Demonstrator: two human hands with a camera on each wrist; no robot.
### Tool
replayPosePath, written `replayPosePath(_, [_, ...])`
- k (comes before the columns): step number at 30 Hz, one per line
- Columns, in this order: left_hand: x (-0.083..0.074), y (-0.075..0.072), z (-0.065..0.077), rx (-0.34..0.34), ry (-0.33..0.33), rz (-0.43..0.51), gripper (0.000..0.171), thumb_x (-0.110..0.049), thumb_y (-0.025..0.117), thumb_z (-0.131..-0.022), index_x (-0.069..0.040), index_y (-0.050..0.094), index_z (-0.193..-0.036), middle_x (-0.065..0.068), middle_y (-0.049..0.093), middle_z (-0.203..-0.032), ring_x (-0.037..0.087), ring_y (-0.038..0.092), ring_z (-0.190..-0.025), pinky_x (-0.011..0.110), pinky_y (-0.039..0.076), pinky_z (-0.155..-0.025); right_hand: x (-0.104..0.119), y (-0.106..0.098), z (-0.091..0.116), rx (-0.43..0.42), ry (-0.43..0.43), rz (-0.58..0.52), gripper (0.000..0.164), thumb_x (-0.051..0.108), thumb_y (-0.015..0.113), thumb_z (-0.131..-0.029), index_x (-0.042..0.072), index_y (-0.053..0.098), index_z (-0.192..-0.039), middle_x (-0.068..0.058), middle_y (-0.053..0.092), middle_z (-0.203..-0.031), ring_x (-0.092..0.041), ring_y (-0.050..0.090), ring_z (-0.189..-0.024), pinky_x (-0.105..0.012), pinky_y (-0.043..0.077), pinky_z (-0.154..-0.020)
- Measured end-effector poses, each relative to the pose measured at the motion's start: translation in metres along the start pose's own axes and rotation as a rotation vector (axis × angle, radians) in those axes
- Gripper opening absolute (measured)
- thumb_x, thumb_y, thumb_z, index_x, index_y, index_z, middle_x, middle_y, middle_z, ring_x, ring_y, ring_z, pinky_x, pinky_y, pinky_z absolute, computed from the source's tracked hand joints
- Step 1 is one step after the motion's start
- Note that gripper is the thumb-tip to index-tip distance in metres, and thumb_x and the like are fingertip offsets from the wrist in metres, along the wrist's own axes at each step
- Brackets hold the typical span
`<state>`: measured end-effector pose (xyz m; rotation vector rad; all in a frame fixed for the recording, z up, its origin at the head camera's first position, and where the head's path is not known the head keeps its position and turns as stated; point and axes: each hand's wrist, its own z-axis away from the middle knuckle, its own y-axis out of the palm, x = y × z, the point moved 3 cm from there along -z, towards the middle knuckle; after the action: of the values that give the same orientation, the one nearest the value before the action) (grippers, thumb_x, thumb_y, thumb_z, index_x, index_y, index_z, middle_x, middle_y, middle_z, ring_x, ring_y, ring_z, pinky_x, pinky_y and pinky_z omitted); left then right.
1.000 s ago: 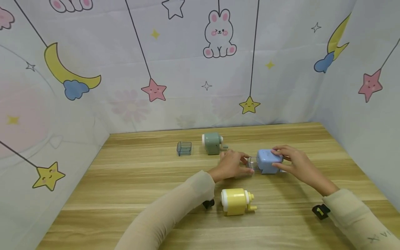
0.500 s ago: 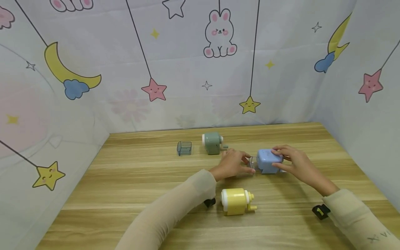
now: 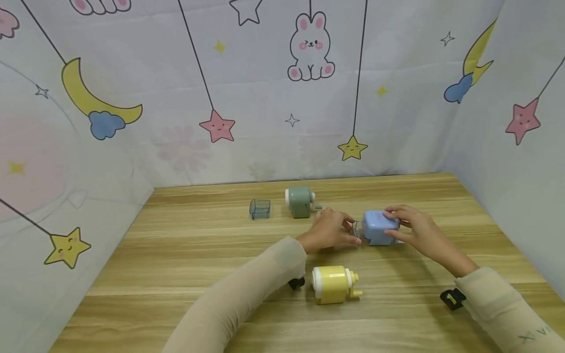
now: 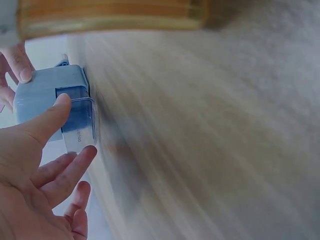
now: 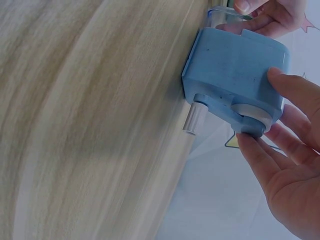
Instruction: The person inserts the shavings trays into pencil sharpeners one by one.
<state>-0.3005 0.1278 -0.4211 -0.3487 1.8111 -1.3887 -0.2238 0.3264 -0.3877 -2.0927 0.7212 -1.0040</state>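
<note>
A blue crank pencil sharpener (image 3: pixel 380 228) stands on the table with its clear shavings drawer (image 3: pixel 357 229) partly out on the left side. My right hand (image 3: pixel 417 229) holds the sharpener body, thumb on one side and fingers around the crank end. In the right wrist view the crank handle (image 5: pixel 194 119) points away from the drawer. My left hand (image 3: pixel 328 230) pinches the drawer's outer end between thumb and fingers. The left wrist view shows the drawer (image 4: pixel 79 125) seated in the body's opening, its outer part exposed.
A yellow crank sharpener (image 3: pixel 332 285) stands nearer, just right of my left forearm. Behind my left hand is a green sharpener (image 3: pixel 300 202). To its left lies a separate clear drawer (image 3: pixel 260 209). A printed cloth wall (image 3: pixel 265 162) borders the wooden table (image 3: pixel 185 274).
My left hand has shifted slightly right, and less of the clear drawer shows outside the blue sharpener. The right hand and the sharpener body stay in place.
</note>
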Motion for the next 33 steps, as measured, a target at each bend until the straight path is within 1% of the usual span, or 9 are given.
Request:
replayPosePath(6, [-0.0001,-0.0012,-0.0008,0.010,-0.010,0.004,0.058,-0.054,0.073,-0.067,-0.021,0.062,-0.114,-0.019,0.063,-0.090,0.005,0.042,-0.092,0.032,0.029,-0.086,-0.0006,0.0012,-0.0009,0.004,-0.004,-0.012,0.041,0.008,0.074,-0.074,-0.004,0.060,-0.111,-0.015,0.054,-0.116,-0.029,0.052,-0.103,-0.038,0.048,-0.077])
replayPosePath(12, [-0.0005,-0.0026,-0.0020,0.019,-0.012,0.005,0.060,-0.055,0.073,-0.066,-0.021,0.062,-0.114,-0.020,0.062,-0.089,0.005,0.043,-0.093,0.032,0.030,-0.087,-0.0009,0.0012,-0.0013,-0.001,-0.015,-0.002,0.042,0.008,0.075,-0.073,-0.004,0.060,-0.111,-0.016,0.054,-0.115,-0.028,0.053,-0.101,-0.038,0.049,-0.076])
replayPosePath(20, [-0.0011,-0.0031,-0.0063,0.028,0.008,-0.027,0.061,-0.057,0.072,-0.066,-0.021,0.062,-0.114,-0.019,0.064,-0.089,-0.001,0.051,-0.092,0.031,0.034,-0.089,-0.0022,0.0004,-0.0007,0.001,-0.011,-0.002,0.042,0.009,0.074,-0.074,-0.004,0.060,-0.111,-0.016,0.054,-0.116,-0.029,0.053,-0.102,-0.039,0.049,-0.076])
replayPosePath(26, [-0.0036,-0.0044,-0.0074,0.048,0.006,-0.027,0.061,-0.056,0.072,-0.066,-0.020,0.062,-0.114,-0.017,0.064,-0.090,0.000,0.053,-0.090,0.028,0.038,-0.084,-0.0036,0.0008,-0.0003,0.004,-0.008,-0.001,0.041,0.010,0.074,-0.074,-0.004,0.060,-0.110,-0.016,0.054,-0.116,-0.029,0.053,-0.101,-0.039,0.049,-0.076])
replayPosePath(33, [-0.0054,-0.0048,-0.0097,0.060,0.001,-0.015,0.061,-0.055,0.074,-0.064,-0.019,0.064,-0.112,-0.015,0.065,-0.088,-0.003,0.053,-0.081,0.020,0.042,-0.071,-0.0029,0.0011,0.0000,0.005,0.002,-0.015,0.041,0.008,0.074,-0.074,-0.004,0.060,-0.110,-0.016,0.054,-0.116,-0.029,0.053,-0.102,-0.039,0.048,-0.076])
